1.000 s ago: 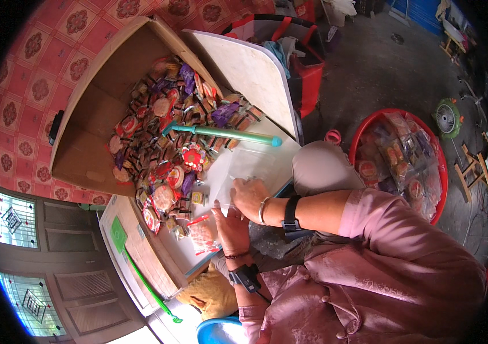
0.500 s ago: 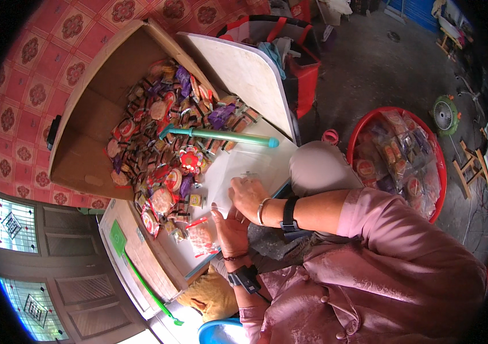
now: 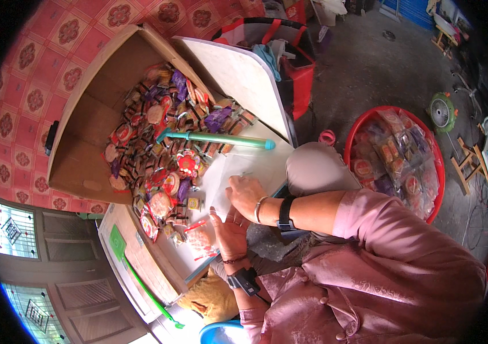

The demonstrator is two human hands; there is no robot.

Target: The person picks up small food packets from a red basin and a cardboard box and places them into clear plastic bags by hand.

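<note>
My right hand (image 3: 246, 196) has its fingers curled together over a thin, clear plastic bag (image 3: 216, 179) that barely shows against the white tabletop (image 3: 235, 163). Just below it my left hand (image 3: 231, 236) has its thumb up, pinching the near edge of the plastic; the right hand partly covers its fingers. A clear packet with pale round crackers and red print (image 3: 199, 239) lies beside the left hand. Left of both hands spreads a heap of small wrapped snacks (image 3: 152, 149), spilling from a tipped cardboard box (image 3: 92, 114). A green-blue tube with a T-shaped end (image 3: 221, 139) rests across the heap's edge.
A red tub (image 3: 440, 172) of filled clear bags stands on the floor to the right. A white board (image 3: 238, 69) leans behind the table, near a red and black bag (image 3: 296, 86). A green swatter (image 3: 141, 281) lies at left; a small fan (image 3: 442, 113) stands far right.
The whole view has shifted slightly. Both hands stay together at the plastic, with only a slight movement of the fingers.
</note>
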